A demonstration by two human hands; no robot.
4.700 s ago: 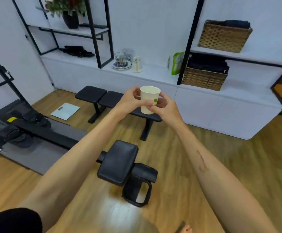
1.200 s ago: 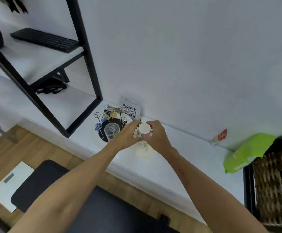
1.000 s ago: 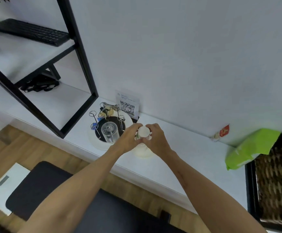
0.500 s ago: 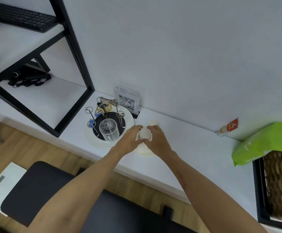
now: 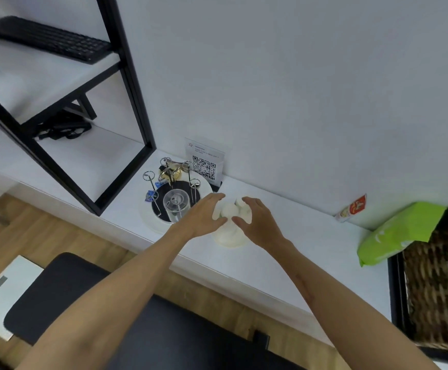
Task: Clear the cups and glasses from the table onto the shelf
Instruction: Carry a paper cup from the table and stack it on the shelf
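Paper cup point(image 5: 229, 209) stands upside down on white shelf point(image 5: 292, 236), stacked on other cups, btwn both hands. Left hand point(image 5: 204, 216) & right hand point(image 5: 257, 222) flank it, fingers spread, not gripping. Glass point(image 5: 176, 206) on round tray point(image 5: 151, 222) just left of left hand.

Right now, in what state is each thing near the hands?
Paper cup: upside down on the stack, released.
Left hand: open, beside the cup.
Right hand: open, beside the cup.
Glass: upside down on the cup rack.
Green bag: lying on the white shelf.
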